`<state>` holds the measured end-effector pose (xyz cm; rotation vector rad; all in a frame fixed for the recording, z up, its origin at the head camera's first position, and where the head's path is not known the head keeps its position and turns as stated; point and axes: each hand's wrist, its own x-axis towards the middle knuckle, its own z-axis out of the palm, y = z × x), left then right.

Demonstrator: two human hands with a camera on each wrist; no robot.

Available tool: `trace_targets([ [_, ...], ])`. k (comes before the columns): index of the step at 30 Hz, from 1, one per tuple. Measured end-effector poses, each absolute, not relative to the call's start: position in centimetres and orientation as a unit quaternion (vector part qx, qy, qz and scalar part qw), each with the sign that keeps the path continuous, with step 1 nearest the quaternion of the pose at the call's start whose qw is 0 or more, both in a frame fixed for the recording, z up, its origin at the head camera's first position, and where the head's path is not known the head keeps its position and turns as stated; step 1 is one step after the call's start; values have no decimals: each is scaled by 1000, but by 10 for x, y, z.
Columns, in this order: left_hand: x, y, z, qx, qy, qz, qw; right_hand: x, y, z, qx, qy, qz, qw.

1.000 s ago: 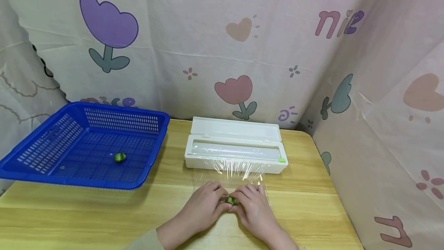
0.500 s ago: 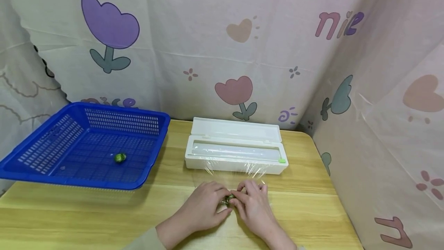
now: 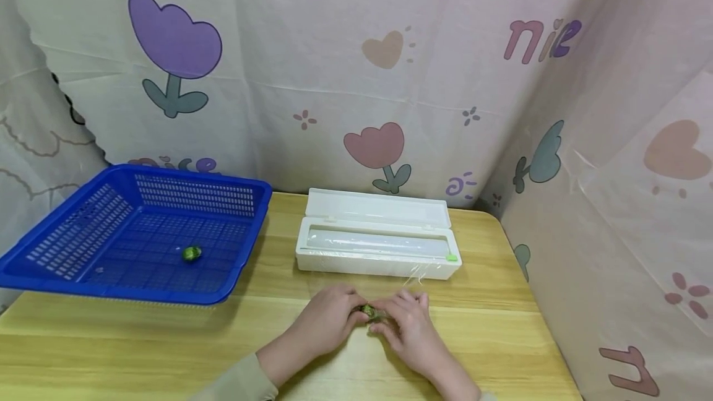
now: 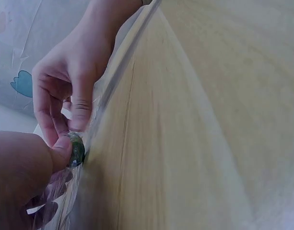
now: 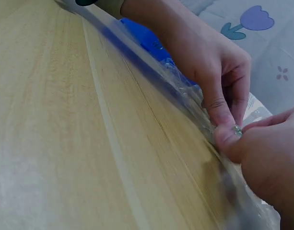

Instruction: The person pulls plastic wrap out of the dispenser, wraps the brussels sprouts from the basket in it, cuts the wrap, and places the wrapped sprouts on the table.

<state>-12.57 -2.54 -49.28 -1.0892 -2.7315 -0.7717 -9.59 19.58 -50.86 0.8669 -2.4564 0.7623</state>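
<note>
A small round green vegetable, dark and glossy under clear cling film in the left wrist view, is between the two hands near the table's front. My left hand pinches it between thumb and fingertips. Just to its right, my right hand pinches the cling film with thumb and curled fingers, close against the vegetable. The film runs as a thin see-through sheet over the wood, with glints by the dispenser front. The vegetable's far side is hidden by fingers.
Behind the hands stands a white cling film dispenser, lid raised, with a film roll and a green slider. To the left, a blue basket holds another small green vegetable. Printed cloth surrounds the wooden table.
Both hands have shifted their fingers around the vegetable, which has moved slightly away from the body. The bright film creases in front of the dispenser have mostly gone.
</note>
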Motion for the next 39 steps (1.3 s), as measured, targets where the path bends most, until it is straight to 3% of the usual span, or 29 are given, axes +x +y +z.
trace_targets([
  [4, -128, -27, -493, -353, -897, -261, 57, -100, 193, -510, 307, -894, 249, 210],
  [11, -128, -24, -495, -352, -894, -262, 91, -110, 186, -513, 305, -892, 206, 262],
  [17, -130, -23, -500, -361, -886, -260, 129, -115, 186, -516, 290, -902, 187, 260],
  [29, -141, -18, -504, -346, -902, -229, 121, -118, 187, -515, 259, -912, 224, 227],
  [39, -144, -20, -499, -344, -905, -225, 110, -125, 187, -514, 277, -893, 217, 280],
])
